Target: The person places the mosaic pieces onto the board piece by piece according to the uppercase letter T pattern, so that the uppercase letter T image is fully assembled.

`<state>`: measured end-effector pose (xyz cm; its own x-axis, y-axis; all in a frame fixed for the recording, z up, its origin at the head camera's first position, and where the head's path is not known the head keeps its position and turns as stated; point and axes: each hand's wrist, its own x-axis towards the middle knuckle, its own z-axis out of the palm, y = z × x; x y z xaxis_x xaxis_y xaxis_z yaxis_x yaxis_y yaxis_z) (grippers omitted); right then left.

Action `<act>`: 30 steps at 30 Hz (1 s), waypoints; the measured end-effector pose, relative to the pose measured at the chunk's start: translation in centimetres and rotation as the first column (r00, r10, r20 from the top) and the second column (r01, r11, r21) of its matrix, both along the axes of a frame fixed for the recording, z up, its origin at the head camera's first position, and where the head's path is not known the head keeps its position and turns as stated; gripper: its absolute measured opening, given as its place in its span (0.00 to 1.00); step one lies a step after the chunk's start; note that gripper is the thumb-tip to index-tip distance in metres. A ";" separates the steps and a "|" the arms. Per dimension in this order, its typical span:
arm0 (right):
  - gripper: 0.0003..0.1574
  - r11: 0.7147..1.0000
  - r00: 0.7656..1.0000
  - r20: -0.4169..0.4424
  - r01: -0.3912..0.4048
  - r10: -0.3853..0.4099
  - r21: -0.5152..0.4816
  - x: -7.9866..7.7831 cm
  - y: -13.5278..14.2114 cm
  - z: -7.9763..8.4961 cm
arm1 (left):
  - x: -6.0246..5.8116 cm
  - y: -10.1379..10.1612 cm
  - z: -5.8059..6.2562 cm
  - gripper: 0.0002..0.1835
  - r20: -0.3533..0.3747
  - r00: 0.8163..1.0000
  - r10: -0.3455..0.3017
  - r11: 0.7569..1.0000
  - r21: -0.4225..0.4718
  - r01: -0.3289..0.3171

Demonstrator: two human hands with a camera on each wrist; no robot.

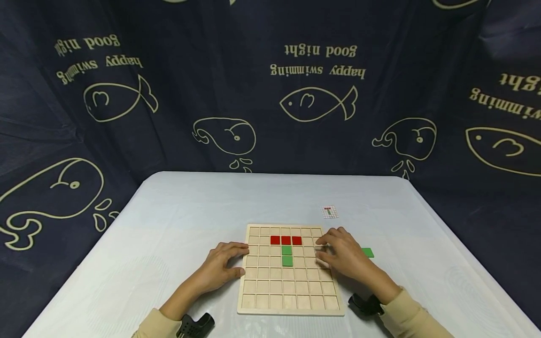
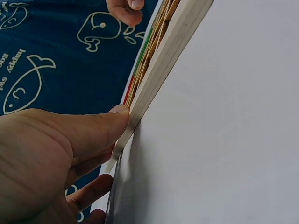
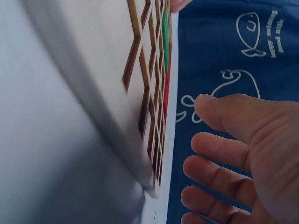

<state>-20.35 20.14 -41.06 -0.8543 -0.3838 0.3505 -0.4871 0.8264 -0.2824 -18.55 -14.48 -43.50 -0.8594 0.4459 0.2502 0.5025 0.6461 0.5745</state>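
Observation:
A wooden grid board [image 1: 276, 300] lies on the white table. Three red square tiles [image 1: 286, 240] sit side by side in one row of it, and two green tiles [image 1: 287, 260] run down from the middle one. My left hand [image 1: 217, 265] touches the board's left edge with thumb and fingertips, fingers loosely extended; the left wrist view shows the thumb [image 2: 100, 130] against the rim. Over the board's right edge hovers my right hand [image 1: 344, 253], its fingers spread and slightly bent, with nothing visible in them. Partly hidden behind it is another green piece [image 1: 368, 252].
A small card [image 1: 329, 211] printed with a coloured grid pattern lies beyond the board's far right corner. White cloth [image 1: 203, 202] covers the table. Behind it hangs a dark blue curtain [image 1: 177, 131] with fish and whale drawings.

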 end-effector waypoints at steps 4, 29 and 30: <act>0.13 1.000 1.000 -0.002 0.017 -0.017 -0.013 0.1 0.7 -0.1 | 0.0 0.0 -0.1 0.26 0.002 1.000 0.000 1.000 -0.001 0.000; 0.13 0.991 0.992 0.002 0.128 -0.128 -0.030 0.6 4.6 -0.7 | -0.1 0.0 -0.2 0.26 0.007 1.000 0.006 1.000 -0.001 -0.006; 0.13 0.991 0.991 0.003 0.133 -0.133 -0.029 0.6 4.8 -0.7 | -0.1 0.0 -0.2 0.26 0.006 1.000 0.007 1.000 -0.002 -0.007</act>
<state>-19.70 24.94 -41.72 -0.8973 -0.2564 0.3594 -0.3734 0.8751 -0.3080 -18.67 -14.52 -43.70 -0.8639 0.4405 0.2440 0.4946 0.6510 0.5759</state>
